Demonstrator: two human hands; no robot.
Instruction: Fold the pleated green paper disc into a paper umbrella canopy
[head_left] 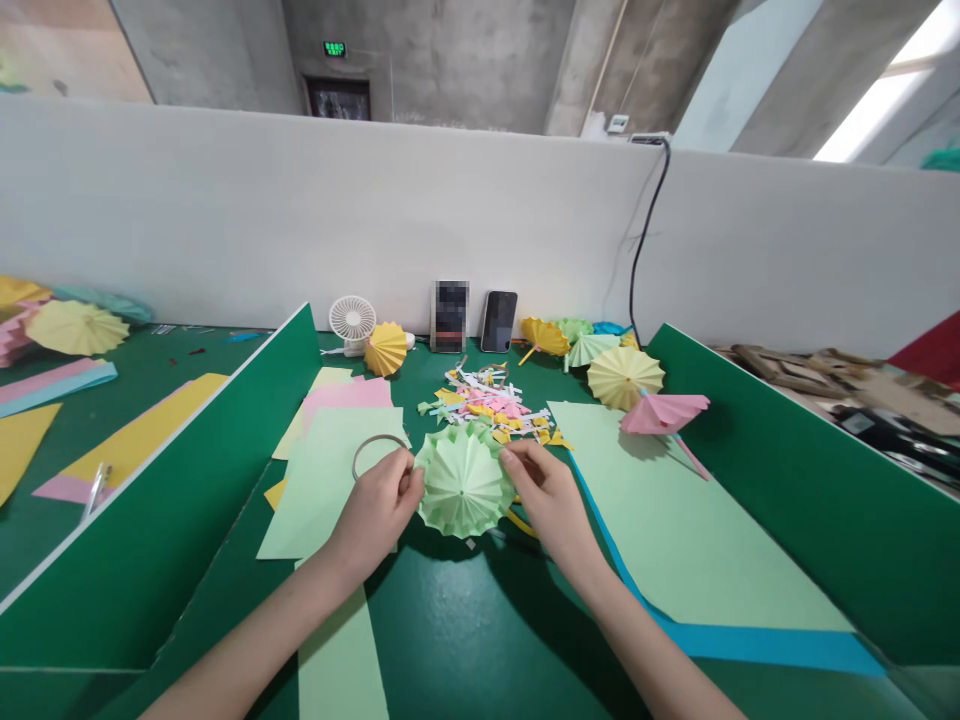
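A pale green pleated paper umbrella top [463, 481] is held between both hands just above the green table [465, 630]. My left hand [379, 508] pinches its left edge with fingers closed. My right hand [544, 487] grips its right edge, thumb on top. A tape ring [377, 447] lies on pale green paper sheets [330, 475] just beyond my left hand. A pile of coloured paper scraps [491, 403] sits behind the umbrella top.
Finished paper umbrellas lie at the back right, one yellow [625, 375], one pink [664, 412]. A large green sheet over blue paper [675, 530] lies right. Green dividers [187, 480] flank the workspace. A small white fan [352, 322] and two phones [499, 321] stand by the wall.
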